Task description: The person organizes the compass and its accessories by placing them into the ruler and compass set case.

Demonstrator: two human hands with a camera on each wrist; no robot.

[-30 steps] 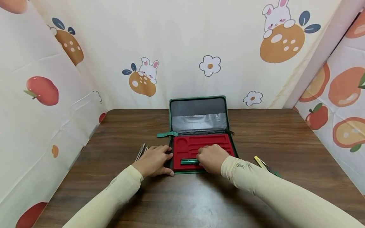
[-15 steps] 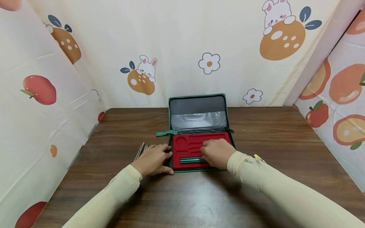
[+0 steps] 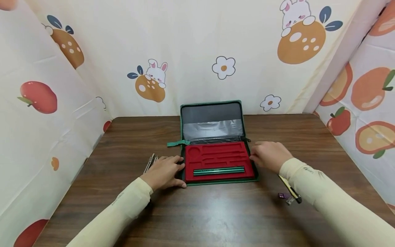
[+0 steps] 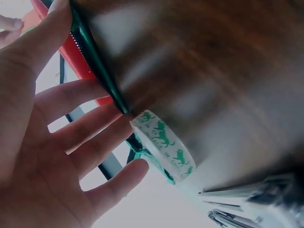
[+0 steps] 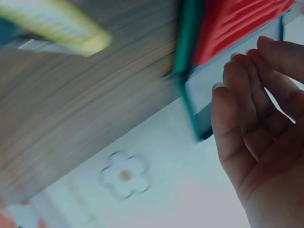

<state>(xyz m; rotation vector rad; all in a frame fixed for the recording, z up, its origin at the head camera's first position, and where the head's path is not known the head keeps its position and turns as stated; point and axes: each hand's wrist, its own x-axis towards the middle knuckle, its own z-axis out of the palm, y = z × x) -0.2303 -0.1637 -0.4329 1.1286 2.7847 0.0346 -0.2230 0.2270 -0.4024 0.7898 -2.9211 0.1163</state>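
Observation:
A green zippered case lies unfolded on the wooden table, its lid leaning back. Inside it is a red moulded tray. Green pencils lie side by side in the tray's front slot. My left hand rests at the case's left edge with fingers spread. Near its fingertips in the left wrist view is a tape roll with green print. My right hand is beside the case's right edge, fingers loosely bent, with nothing between them in the right wrist view.
Metal drawing tools lie left of the case, partly behind the left hand. Right of it, under the right forearm, lie a yellow utility knife and a small purple object. A patterned curtain stands behind the table.
My right hand has let go of the green pencils and moved right, off the tray. The pencils now show at full length in the slot. My left hand stays at the case's edge.

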